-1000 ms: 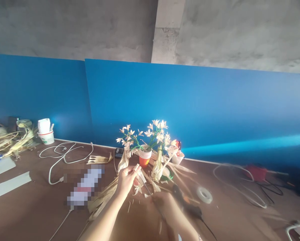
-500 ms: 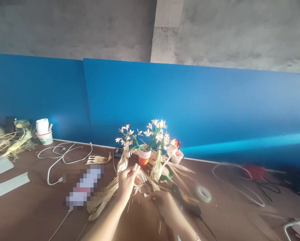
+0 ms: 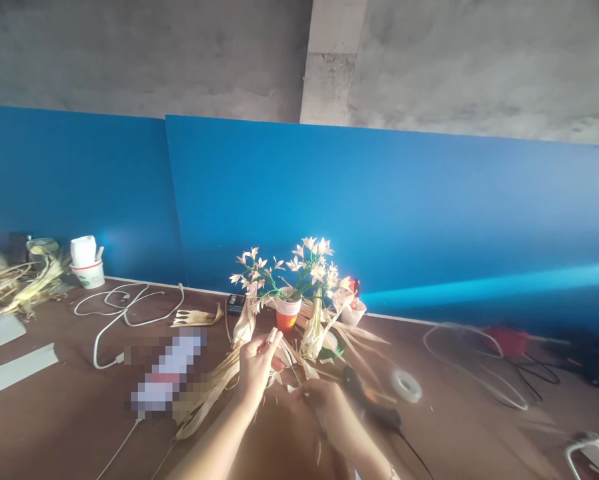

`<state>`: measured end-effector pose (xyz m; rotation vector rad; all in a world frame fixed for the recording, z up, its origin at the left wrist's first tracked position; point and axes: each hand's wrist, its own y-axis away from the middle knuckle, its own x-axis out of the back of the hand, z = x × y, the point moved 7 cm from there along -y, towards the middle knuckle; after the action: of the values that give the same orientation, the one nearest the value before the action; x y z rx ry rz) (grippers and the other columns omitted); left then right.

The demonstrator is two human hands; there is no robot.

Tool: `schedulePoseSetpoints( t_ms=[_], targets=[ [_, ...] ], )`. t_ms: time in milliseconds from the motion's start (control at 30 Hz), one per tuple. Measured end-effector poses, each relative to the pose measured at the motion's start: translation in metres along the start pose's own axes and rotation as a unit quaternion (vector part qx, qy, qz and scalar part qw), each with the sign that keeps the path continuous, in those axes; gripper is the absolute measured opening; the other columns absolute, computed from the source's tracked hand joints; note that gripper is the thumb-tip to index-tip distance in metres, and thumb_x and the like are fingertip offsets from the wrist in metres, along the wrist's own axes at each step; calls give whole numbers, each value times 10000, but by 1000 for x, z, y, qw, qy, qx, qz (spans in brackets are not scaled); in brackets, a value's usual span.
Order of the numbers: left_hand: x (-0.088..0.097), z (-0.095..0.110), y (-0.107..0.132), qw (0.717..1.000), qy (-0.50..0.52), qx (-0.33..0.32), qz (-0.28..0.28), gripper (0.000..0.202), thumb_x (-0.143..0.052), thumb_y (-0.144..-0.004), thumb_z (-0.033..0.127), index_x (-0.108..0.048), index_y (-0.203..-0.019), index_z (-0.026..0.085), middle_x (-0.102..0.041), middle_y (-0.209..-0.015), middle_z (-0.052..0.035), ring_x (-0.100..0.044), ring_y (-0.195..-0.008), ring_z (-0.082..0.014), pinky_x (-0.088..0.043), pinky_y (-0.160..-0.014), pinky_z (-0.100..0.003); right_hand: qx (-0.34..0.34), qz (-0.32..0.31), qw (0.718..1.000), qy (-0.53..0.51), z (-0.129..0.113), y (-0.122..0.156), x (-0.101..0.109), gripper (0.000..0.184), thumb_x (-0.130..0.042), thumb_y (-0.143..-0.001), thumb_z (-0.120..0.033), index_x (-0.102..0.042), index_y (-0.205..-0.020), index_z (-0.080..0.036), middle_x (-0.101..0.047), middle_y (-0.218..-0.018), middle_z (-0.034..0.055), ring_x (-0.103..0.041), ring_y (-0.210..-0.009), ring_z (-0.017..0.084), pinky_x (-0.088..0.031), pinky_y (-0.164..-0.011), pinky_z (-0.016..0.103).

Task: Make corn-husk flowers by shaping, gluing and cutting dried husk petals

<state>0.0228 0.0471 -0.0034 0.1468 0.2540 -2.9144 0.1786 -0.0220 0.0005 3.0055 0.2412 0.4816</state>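
My left hand (image 3: 254, 365) is closed, pinching a small pale piece of corn husk (image 3: 271, 336) between thumb and fingertips. Just to its right, my right hand (image 3: 331, 408) closes around a thin dark metal tool (image 3: 293, 371), whose slim tip points up toward the left hand. Blur and the fingers hide what kind of tool it is. Behind both hands stands an orange-and-white paper cup (image 3: 286, 316) bearing pale husk flowers (image 3: 317, 267) on green stems. Bundles of dried corn husk (image 3: 313, 333) lie around the cup, with loose scraps near the fingers.
A glue gun (image 3: 369, 403) with a black cord lies right of my right hand, near a roll of clear tape (image 3: 406, 387). White cables (image 3: 124, 310) and a blurred-out object (image 3: 172, 373) lie left. A blue partition (image 3: 379, 200) borders the brown table (image 3: 459, 427).
My left hand has shifted slightly right, closer to the tool tip, with the husk piece still pinched. My right hand stays in nearly the same place.
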Motion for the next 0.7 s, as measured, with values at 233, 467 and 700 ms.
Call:
schedulePoseSetpoints(
  t_ms=[233,467,700],
  targets=[
    [0,-5,3,999,12,29,23,430,-712,-702,601,-650,-582,193,-558,-376,30,-539,-359,-143,-403,-412,-234,5,21,1000,-1,10,-5,-2,361,-711,-709,-506,-687,-681,-146,-509,-513,-18,-362,-435,74,-267,-392,202],
    [-3,-6,10,996,37,68,37,419,-726,-679,590,-689,-673,173,-548,-346,35,-582,-365,-156,-447,-422,-229,23,29,999,26,15,-8,-2,252,-758,-680,-386,-689,-718,-147,-536,-528,-19,-401,-443,79,-298,-417,204],
    [-5,-5,11,995,46,83,43,429,-718,-682,593,-635,-579,184,-577,-347,11,-591,-353,-149,-460,-429,-220,9,40,999,30,22,-10,-2,216,-724,-693,-362,-684,-706,-150,-509,-492,-23,-395,-423,88,-296,-394,207]
  ],
)
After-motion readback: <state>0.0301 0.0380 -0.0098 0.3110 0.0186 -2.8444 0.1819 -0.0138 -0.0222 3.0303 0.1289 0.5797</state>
